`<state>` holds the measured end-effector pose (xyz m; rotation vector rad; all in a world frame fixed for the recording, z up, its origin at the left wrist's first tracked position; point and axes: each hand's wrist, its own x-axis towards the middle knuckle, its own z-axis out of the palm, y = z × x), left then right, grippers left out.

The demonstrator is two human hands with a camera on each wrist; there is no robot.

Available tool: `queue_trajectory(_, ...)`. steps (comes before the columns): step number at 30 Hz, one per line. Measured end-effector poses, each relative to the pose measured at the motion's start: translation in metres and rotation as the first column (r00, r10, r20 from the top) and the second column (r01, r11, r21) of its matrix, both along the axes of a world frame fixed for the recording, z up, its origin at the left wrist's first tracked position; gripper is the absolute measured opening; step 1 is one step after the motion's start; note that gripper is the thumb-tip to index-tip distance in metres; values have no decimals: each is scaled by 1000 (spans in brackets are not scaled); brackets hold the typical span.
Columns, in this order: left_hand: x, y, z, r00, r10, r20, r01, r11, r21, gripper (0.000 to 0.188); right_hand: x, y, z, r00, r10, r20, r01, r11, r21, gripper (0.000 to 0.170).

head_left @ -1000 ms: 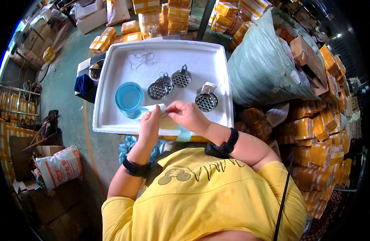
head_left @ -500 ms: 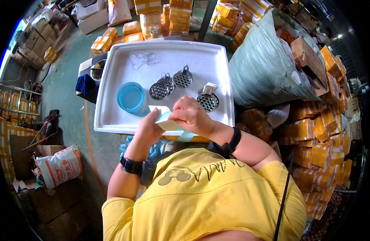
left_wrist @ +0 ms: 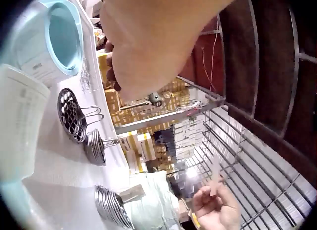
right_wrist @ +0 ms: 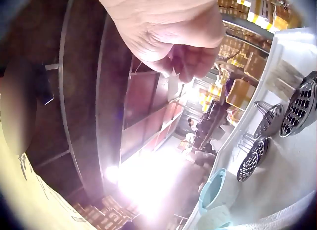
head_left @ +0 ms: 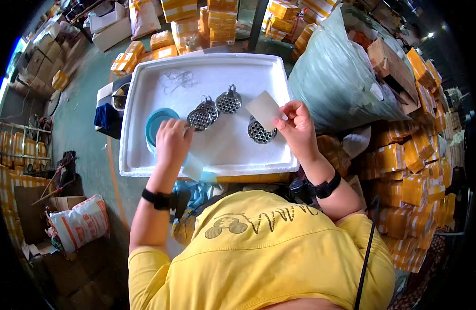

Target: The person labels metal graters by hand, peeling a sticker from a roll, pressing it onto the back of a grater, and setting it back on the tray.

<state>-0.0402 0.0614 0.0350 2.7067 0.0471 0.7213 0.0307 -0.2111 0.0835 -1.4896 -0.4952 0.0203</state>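
Note:
In the head view, the right hand (head_left: 298, 132) pinches a pale, flat card (head_left: 264, 109) above the right stack of perforated metal discs (head_left: 261, 133). The left wrist view also shows this hand (left_wrist: 218, 209) gripping the card upright. The left hand (head_left: 171, 143) hangs over the right side of a round blue container (head_left: 158, 121), fingers loosely bent, with nothing visible in them; its fingertips are partly hidden. More looped metal discs (head_left: 199, 120) and another stack (head_left: 228, 102) lie mid-tray. A translucent light-blue piece (head_left: 199, 168) is at the front edge.
The white foam tray (head_left: 212, 58) has tangled thin strands (head_left: 177, 80) at its back left. A large greenish sack (head_left: 328, 77) stands to the right, beside piled taped parcels (head_left: 395, 160). A dark blue cloth (head_left: 107, 117) sits left of the tray.
The hands have moved apart from the tray's front middle: the right one went right and up with the card, the left one up and left to the blue container. The left hand has let go.

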Motion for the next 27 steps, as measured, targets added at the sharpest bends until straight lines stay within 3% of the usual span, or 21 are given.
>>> queue_trajectory(2, 28, 2, -18, 998, -14, 55, 12, 1000, 29, 12, -1, -3, 3, 1000, 0, -23, 0, 1000, 17, 28)
queue_trajectory(5, 56, -3, -41, 983, 108, -148, -57, 948, 313, 15, -2, -9, 10, 999, 20, -43, -18, 999, 44, 29)
queue_trajectory(8, 74, -8, -44, 745, 285, -604, -43, 923, 383, 19, -2, -25, 7, 999, 1, -35, -3, 999, -47, 21)
queue_trajectory(9, 78, -8, -43, 731, 292, -616, -56, 926, 373, 21, -2, -30, 6, 1000, -12, -29, 10, 995, -95, 19)
queue_trajectory(12, 74, -6, -40, 807, 216, -550, -78, 961, 264, 24, -7, -40, 8, 994, -72, -84, 59, 987, -149, 11)
queue_trajectory(13, 72, -2, -42, 872, 139, -470, -77, 986, 148, 24, -8, -41, 3, 991, -84, -106, 69, 988, -136, 12)
queue_trajectory(15, 67, 1, -34, 885, -70, -460, -46, 971, -236, 24, -5, -43, -5, 985, -100, -137, 85, 990, -111, 13)
queue_trajectory(17, 62, 5, -41, 918, -227, -326, 20, 846, -533, 18, -4, -38, -3, 987, -65, -145, 52, 994, -95, 15)
queue_trajectory(18, 56, 1, -37, 895, -301, -328, -26, 701, -713, 17, -5, -35, -3, 987, -46, -153, 33, 996, -87, 15)
queue_trajectory(20, 38, -16, -16, 860, -426, -280, -154, 307, -939, 15, -4, -27, -5, 988, 2, -155, -25, 989, -146, 19)
queue_trajectory(22, 22, -30, 3, 787, -552, -276, -295, 56, -954, 12, -4, -13, -3, 983, 38, -177, -69, 983, -170, 20)
queue_trajectory(23, 14, -38, 6, 801, -567, -194, -301, -101, -948, 12, -2, -9, -3, 983, 53, -176, -92, 971, -219, 24)
queue_trajectory(24, 8, -43, 12, 786, -600, -148, -321, -192, -927, 13, -2, -4, -3, 969, 109, -221, -159, 963, -218, 25)
queue_trajectory(27, -2, -49, 9, 743, -650, -159, -401, -242, -884, 19, -1, 8, -4, 900, 281, -334, -356, 915, -189, 31)
